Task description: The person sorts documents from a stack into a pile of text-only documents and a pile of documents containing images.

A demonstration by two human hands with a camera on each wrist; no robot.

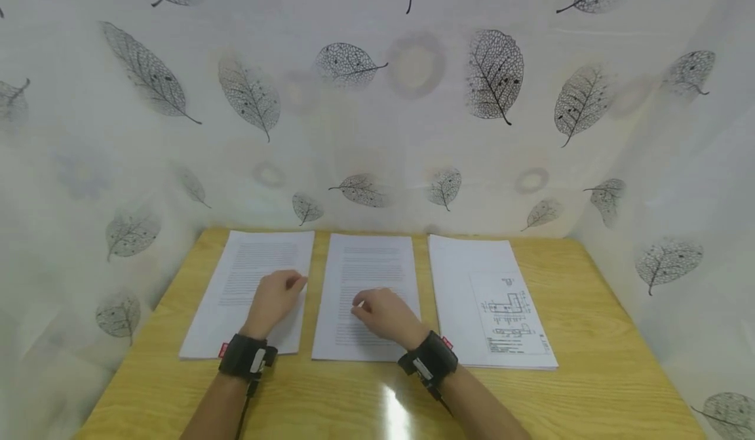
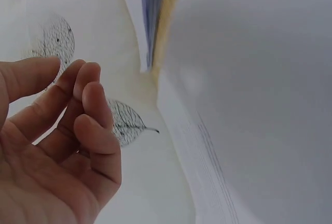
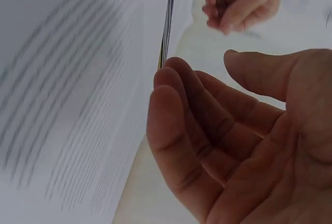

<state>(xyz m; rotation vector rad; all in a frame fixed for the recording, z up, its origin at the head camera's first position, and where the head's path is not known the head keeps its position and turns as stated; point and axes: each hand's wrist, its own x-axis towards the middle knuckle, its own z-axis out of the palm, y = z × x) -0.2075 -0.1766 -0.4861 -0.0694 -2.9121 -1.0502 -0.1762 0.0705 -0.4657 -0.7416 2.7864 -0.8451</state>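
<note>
Three stacks of paper lie side by side on a wooden table. My left hand (image 1: 277, 301) is over the right part of the left stack (image 1: 248, 256), its fingers loosely curled with nothing in them. Over the middle stack (image 1: 371, 256) is my right hand (image 1: 389, 315), also loosely curled and holding nothing. Both of these stacks carry printed text. In the left wrist view the left hand (image 2: 62, 136) shows a gap between thumb and fingertips. The right wrist view shows the right hand (image 3: 233, 130) with its thumb apart from the fingers.
The right stack (image 1: 472, 263) has a printed line drawing on its top sheet. Around the wooden table (image 1: 590, 322) hangs a pale curtain (image 1: 377, 125) with a leaf pattern. Each wrist wears a black strap (image 1: 433, 359) with a cable.
</note>
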